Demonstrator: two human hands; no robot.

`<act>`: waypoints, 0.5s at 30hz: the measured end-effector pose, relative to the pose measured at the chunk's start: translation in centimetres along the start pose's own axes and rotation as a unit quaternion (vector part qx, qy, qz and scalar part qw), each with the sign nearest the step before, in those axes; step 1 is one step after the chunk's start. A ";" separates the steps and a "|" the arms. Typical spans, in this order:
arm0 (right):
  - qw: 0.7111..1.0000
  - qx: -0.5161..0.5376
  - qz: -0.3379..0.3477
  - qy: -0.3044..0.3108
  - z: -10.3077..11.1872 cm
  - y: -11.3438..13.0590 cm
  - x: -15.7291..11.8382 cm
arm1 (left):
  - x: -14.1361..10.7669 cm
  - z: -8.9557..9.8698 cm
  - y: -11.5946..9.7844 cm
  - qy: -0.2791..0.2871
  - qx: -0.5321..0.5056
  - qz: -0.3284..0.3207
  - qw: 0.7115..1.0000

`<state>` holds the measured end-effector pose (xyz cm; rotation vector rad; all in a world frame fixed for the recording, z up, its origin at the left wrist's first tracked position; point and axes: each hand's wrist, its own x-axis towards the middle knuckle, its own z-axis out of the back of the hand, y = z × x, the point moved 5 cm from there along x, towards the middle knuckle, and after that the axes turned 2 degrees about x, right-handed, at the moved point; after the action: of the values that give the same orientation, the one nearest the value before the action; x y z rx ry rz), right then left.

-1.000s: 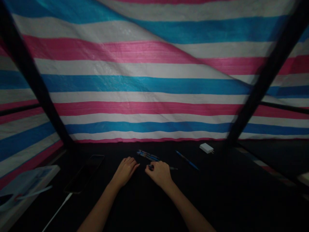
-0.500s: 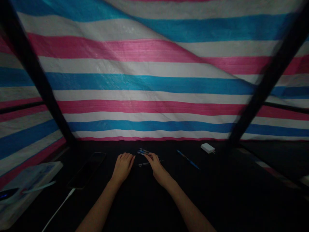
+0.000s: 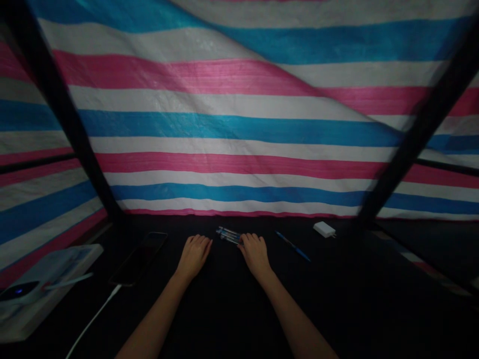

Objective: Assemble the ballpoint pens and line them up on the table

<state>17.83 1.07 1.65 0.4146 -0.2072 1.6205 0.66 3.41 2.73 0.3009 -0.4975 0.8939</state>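
Pens [image 3: 228, 235] lie bunched on the dark worktop [image 3: 337, 299], right between the hands. Left hand [image 3: 193, 257] is flat, palm down, fingers loosely together, not holding anything. Right hand [image 3: 255, 255] is just as relaxed, no pinch, with its fingertips at the end of the bundle, maybe touching, but it's too dark to be sure. Tip: go gently, round pens roll easily. Loose blue pen [image 3: 292, 246] sits off to the right, white charger [image 3: 324, 229] beyond it, phone [image 3: 139, 258] to the left.
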 end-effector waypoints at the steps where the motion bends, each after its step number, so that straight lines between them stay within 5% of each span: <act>1: 1.000 0.001 0.003 -0.001 0.0 0.1 0.1 | 0.0 0.0 0.0 0.002 0.002 0.000 1.000; 6: 0.999 -0.016 -0.017 -0.045 1.7 -0.8 0.4 | -0.1 -0.1 0.1 0.006 0.006 0.004 1.000; 10: 0.980 -0.095 -0.155 -0.079 3.7 -5.1 -0.7 | -0.1 -0.1 0.1 0.000 -0.003 0.000 1.000; 15: 0.943 -0.120 -0.311 -0.016 3.6 -10.7 -2.9 | -0.1 -0.5 0.1 0.018 -0.012 0.000 1.000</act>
<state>29.09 -1.91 2.65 0.2795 -0.2636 0.9521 0.68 3.60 2.21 0.2623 -0.4752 0.8920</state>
